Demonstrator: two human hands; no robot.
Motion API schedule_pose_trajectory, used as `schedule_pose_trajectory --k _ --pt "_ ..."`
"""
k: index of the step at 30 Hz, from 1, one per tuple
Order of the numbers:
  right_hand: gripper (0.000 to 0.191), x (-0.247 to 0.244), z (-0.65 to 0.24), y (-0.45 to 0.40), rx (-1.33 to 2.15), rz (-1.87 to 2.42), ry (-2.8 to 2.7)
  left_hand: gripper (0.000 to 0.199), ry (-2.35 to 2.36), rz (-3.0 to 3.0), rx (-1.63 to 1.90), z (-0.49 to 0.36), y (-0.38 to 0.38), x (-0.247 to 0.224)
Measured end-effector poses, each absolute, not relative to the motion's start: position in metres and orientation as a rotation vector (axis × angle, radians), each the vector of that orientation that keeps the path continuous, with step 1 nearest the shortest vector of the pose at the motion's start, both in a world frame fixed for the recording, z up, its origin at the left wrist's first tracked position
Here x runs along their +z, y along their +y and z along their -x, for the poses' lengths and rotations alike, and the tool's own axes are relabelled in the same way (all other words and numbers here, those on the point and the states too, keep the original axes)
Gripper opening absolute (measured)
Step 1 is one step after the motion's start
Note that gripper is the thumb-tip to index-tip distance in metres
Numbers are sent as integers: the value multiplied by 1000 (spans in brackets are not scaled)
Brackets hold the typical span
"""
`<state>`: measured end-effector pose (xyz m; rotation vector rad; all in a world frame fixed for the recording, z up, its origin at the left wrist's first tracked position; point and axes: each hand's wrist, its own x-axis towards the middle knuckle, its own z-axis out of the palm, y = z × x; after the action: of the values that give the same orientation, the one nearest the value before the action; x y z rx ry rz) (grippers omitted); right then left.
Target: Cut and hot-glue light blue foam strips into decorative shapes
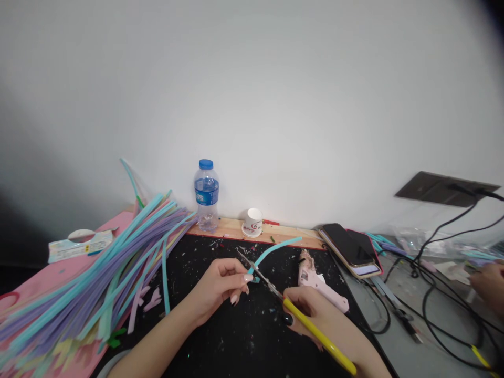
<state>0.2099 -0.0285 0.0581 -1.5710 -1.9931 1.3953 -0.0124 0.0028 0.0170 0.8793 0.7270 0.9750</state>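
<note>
My left hand (222, 286) pinches a short turquoise pipe cleaner (277, 247) between thumb and fingers. Its free end curves up to the right. My right hand (309, 307) is closed around scissors (318, 336) with a yellow handle. Their metal blades reach up to the left and cross the pipe cleaner close to my left fingertips; whether they are pressed together on it I cannot tell. Right behind my right hand lies a pale pink glue gun (315, 281). The black work mat (236, 341) beneath is dotted with scraps.
Many pastel pipe cleaners (126, 268) are heaped at the left. A water bottle (207, 197) and a paper cup (252, 223) stand by the wall. Phones (350, 247) and black cables (427, 294) lie at the right, where another person's hand (490, 286) shows.
</note>
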Motion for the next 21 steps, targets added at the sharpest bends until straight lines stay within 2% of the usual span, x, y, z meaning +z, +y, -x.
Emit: schedule_pose_trajectory --k 21 --pt "23 70 -183 -39 1450 1645 -1910 16 718 -716 930 18 10 13"
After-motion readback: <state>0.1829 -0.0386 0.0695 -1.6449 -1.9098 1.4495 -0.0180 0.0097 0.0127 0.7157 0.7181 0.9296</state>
